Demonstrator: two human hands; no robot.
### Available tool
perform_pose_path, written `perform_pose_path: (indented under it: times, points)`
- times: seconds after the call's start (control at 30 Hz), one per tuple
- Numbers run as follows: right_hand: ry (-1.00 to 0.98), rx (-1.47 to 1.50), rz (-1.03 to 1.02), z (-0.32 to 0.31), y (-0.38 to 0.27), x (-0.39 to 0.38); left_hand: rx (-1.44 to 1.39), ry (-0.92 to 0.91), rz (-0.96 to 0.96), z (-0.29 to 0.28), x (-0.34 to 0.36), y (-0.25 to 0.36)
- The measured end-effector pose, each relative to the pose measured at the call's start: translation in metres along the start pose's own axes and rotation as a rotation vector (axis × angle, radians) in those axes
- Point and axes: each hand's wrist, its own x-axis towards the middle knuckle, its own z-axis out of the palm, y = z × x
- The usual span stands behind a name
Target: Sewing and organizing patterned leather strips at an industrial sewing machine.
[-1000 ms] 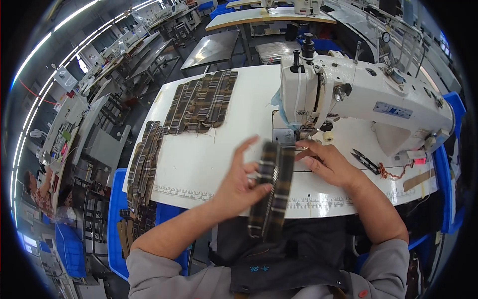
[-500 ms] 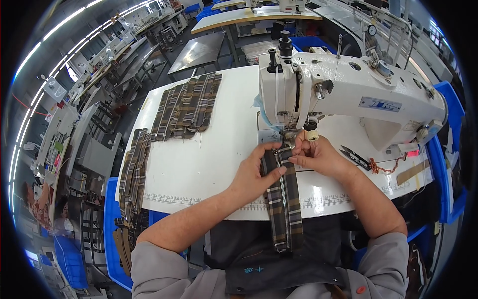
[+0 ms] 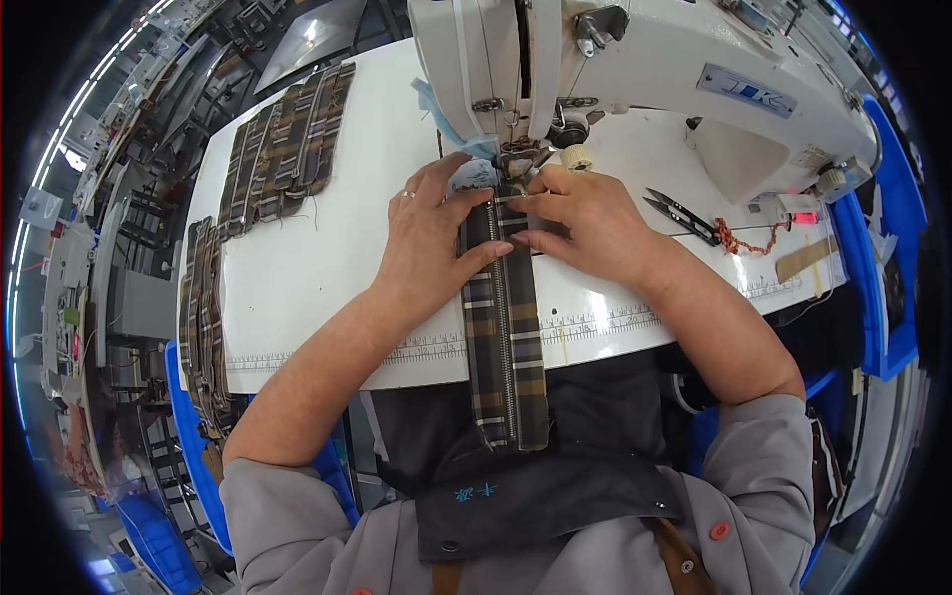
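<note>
A plaid fabric strip (image 3: 529, 337) in brown, black and white, with a metal zipper (image 3: 503, 327) along its length, runs from the sewing machine's needle area over the table edge toward my lap. My left hand (image 3: 426, 233) holds its upper left side, thumb on the strip beside the zipper and fingers reaching close to the presser foot (image 3: 518, 162). On the other side my right hand (image 3: 590, 223) pinches the strip's top right part, thumb and forefinger near the foot. Fingers and machine parts partly hide the strip's top end.
The white sewing machine (image 3: 635, 69) fills the upper right. Thread snips (image 3: 684, 215) lie right of my right hand, beside an orange cord (image 3: 746, 241). Several plaid pieces (image 3: 283, 149) lie at the table's far left, and another stack (image 3: 203, 317) hangs over its left edge. A blue bin (image 3: 878, 327) stands at right.
The view has shifted closer to the machine. My left hand has turned flatter along the strip's left side, its fingers further up by the foot. Both hands still hold the strip.
</note>
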Motion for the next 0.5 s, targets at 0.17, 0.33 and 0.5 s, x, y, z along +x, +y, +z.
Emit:
perform_pose_path:
  times: [0.17,0.33,0.5]
  points:
    - [0.019,-0.093,0.022,0.000,-0.001,-0.002,0.029,-0.039,0.163,0.000,-0.003,-0.001]
    - [0.008,-0.125,0.025,0.001,-0.004,0.000,-0.044,-0.147,0.160,-0.002,-0.005,-0.003]
    - [-0.035,-0.183,0.093,0.003,-0.004,0.001,0.019,-0.135,0.165,-0.001,0.004,-0.008]
